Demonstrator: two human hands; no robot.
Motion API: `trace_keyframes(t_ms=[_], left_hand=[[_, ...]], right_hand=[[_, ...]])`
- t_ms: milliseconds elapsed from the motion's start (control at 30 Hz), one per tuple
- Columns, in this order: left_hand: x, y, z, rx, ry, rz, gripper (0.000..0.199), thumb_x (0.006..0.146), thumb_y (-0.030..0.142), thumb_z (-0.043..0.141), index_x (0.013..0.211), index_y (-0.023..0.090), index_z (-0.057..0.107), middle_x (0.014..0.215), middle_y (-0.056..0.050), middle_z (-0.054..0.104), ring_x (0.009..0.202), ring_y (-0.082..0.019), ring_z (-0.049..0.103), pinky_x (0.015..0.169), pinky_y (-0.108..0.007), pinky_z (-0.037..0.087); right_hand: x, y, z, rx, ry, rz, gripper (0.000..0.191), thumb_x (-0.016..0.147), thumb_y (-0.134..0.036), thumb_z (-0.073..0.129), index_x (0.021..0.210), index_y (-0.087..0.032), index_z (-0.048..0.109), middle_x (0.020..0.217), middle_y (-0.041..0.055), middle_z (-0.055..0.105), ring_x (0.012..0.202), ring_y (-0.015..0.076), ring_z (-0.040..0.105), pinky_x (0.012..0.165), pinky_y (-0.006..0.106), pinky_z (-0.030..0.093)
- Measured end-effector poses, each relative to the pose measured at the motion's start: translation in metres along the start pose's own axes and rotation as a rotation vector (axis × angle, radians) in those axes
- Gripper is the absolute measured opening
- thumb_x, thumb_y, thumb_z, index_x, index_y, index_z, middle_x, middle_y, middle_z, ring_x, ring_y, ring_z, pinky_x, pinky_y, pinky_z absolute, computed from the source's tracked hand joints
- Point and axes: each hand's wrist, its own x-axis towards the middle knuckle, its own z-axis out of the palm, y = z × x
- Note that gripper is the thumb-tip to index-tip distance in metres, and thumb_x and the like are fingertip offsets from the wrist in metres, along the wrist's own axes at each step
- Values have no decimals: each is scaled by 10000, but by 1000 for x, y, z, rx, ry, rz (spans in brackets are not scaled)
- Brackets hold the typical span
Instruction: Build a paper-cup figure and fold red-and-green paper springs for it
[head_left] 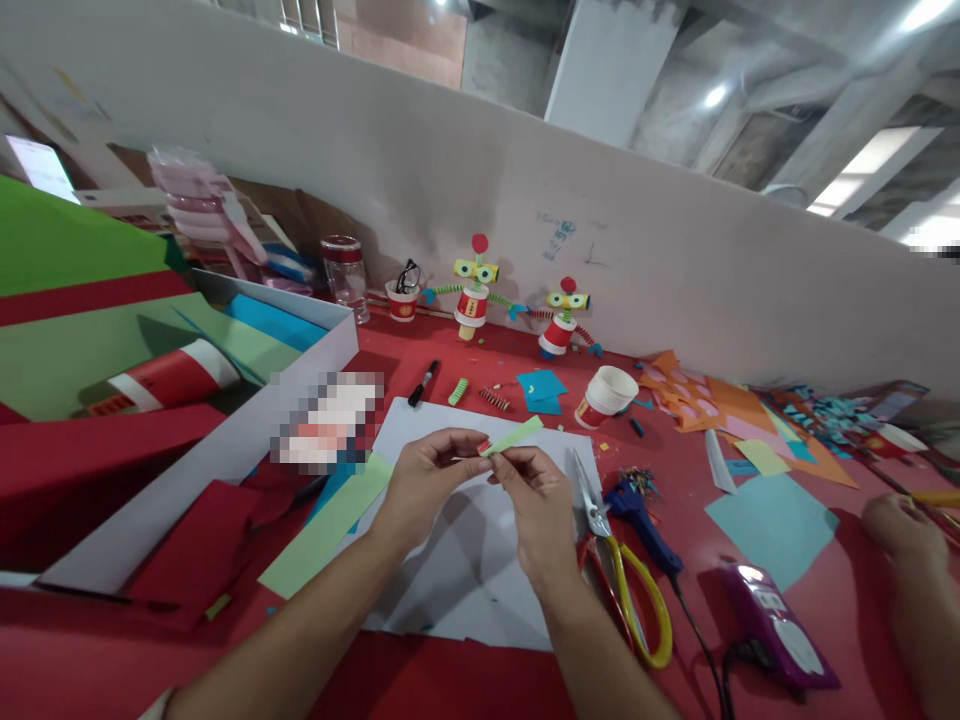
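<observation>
Over the white sheet, my left hand and my right hand meet fingertip to fingertip, both pinched closed. Between them is a narrow light-green paper strip, its free end pointing up and right. A small red folded bit shows at my left fingertips; how it joins the green strip is hidden. Beyond the hands lie a folded green paper spring, a red-and-green paper spring and a black marker. Scissors with red and yellow handles rest right beside my right hand.
Two paper-cup robots stand along the wall. A white cup, blue glue gun, purple device and coloured paper are on the right. A white-walled box borders the left. Another person's hand is far right.
</observation>
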Motion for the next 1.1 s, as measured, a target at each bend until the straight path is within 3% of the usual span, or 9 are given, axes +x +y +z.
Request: trace_keyframes(t_ms=[300, 467, 667, 867, 1000, 1100], left_hand=[[0, -4, 1, -200, -10, -66, 263, 598, 208, 811, 853, 178, 753, 803, -37, 741, 707, -145, 653, 748, -296, 532], [-4, -2, 7, -245, 0, -79, 301, 594, 214, 814, 887, 179, 756, 772, -34, 742, 725, -145, 656, 767, -290, 525], [-8, -4, 16, -315, 101, -129, 329, 531, 233, 834, 849, 187, 764, 838, -48, 757, 819, -168, 664, 859, -317, 503], [-8, -4, 15, -307, 91, -120, 321, 545, 211, 823, 858, 179, 763, 846, -51, 751, 820, -169, 658, 843, -305, 503], [-5, -3, 8, -237, 77, -38, 256, 601, 227, 794, 851, 182, 755, 785, -26, 730, 744, -140, 639, 784, -280, 513], [-2, 1, 3, -101, 59, 16, 228, 647, 252, 763, 867, 194, 749, 783, -16, 715, 703, -133, 628, 733, -275, 522]], right_hand=[[-5, 2, 10, 182, -93, -11, 148, 792, -251, 639, 931, -202, 624, 847, 18, 711, 788, 161, 655, 815, 334, 514], [-7, 5, 7, 131, -30, -28, 159, 775, -265, 678, 911, -199, 628, 876, 19, 713, 824, 172, 652, 792, 319, 508], [-8, 7, 7, 47, 10, -32, 193, 781, -308, 675, 919, -189, 612, 872, 29, 711, 829, 186, 657, 788, 325, 504], [-8, 7, 8, -82, 41, -31, 199, 789, -348, 654, 909, -206, 583, 818, 11, 688, 753, 175, 639, 685, 287, 502], [-9, 2, 8, -243, -49, -159, 171, 827, -299, 599, 964, -199, 585, 898, 33, 669, 824, 178, 629, 748, 307, 503], [-8, -3, 4, -350, -31, -285, 316, 789, -256, 642, 1092, -215, 563, 1112, 64, 617, 980, 194, 593, 869, 348, 479]])
